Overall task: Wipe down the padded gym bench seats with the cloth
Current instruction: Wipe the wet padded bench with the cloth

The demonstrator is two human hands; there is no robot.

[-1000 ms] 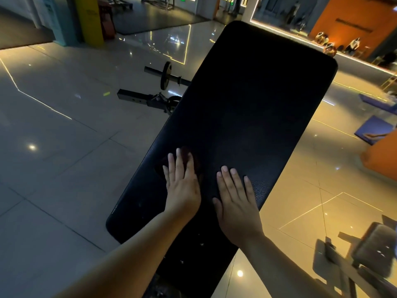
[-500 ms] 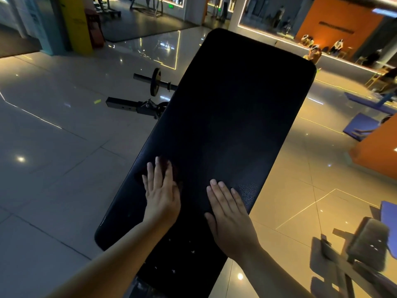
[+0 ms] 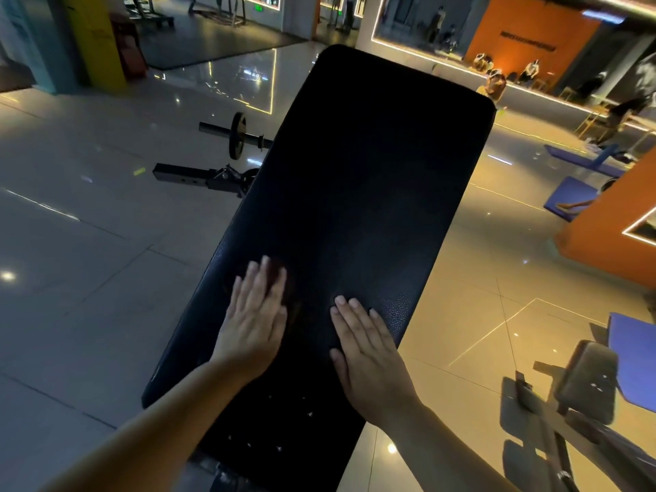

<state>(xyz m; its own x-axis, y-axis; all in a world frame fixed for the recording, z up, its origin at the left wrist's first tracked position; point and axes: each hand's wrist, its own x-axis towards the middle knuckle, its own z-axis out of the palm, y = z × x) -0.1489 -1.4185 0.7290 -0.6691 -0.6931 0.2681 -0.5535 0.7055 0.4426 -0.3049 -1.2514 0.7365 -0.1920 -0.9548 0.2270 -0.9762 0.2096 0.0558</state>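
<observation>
On the near half of the long black bench pad point(image 3: 355, 193), towards its left edge, lies a dark cloth point(image 3: 294, 293). It is hard to tell from the pad in the dim light, and only a dull reddish patch of it shows round the fingertips. The left hand point(image 3: 253, 324) lies flat on top of it, palm down, fingers straight and close together, pressing the cloth against the padding. Just beside it, nearer the pad's right edge, the right hand point(image 3: 369, 353) rests palm down on the bare padding, its fingers also straight and together and the thumb held a little apart. The pad runs away from the person at a slant, its rounded far end towards the upper right. Under it spreads a glossy tiled floor point(image 3: 88, 261) with spots of reflected light. To the left of the pad a short bar with a weight plate point(image 3: 237, 135) and a black metal frame piece point(image 3: 191, 174) lie on the tiles. At lower right stands another padded bench point(image 3: 585, 381), and farther off lies a blue mat point(image 3: 571, 197).
</observation>
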